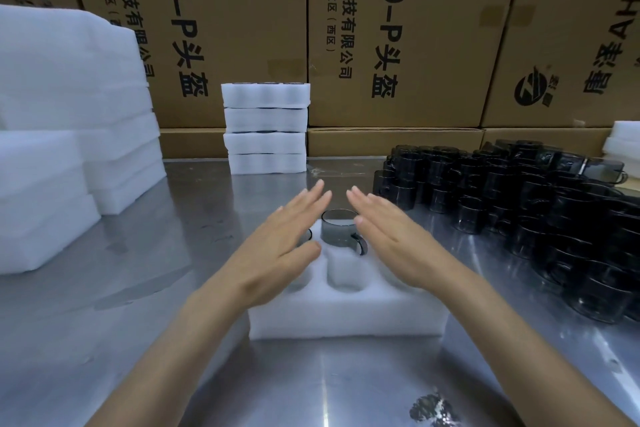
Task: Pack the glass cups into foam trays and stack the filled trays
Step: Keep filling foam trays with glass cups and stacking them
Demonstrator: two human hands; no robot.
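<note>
**Foam tray part-filled, both hands hovering flat above it**

Nearest: a steel table [104,340] is carrying everything, its sheen reflecting the room.

On it, centred: one white foam tray [346,319] is lying with its round pockets facing up. The middle near pocket is showing empty; the pockets at either side are lying under the hands and cannot be read.

Above the tray: the left hand [277,246] and the right hand [391,239] are stretching forward with fingers straight and together, palms down, grasping nothing. Whether either palm is touching the foam cannot be told.

Between the hands, far row: a smoky glass cup [341,230] is sitting upright in its pocket, handle pointing toward the near right. A second cup [306,236] is peeking out beside the left thumb, mostly hidden.

Right, further back: a heap of loose cups [519,194] is waiting, crowded rim to rim and tiered.

Left: stacks of empty foam [69,114] are standing near the table edge.

Far centre: four filled trays [266,128] are standing stacked against cardboard cartons [398,28].

Risk, as judged: the seated cup is standing proud of the foam, so a flat hand sweeping sideways is likely to clip its rim or handle and tip it. Reaching into the crowded heap is risking knocking neighbours together or toppling a tier.
</note>
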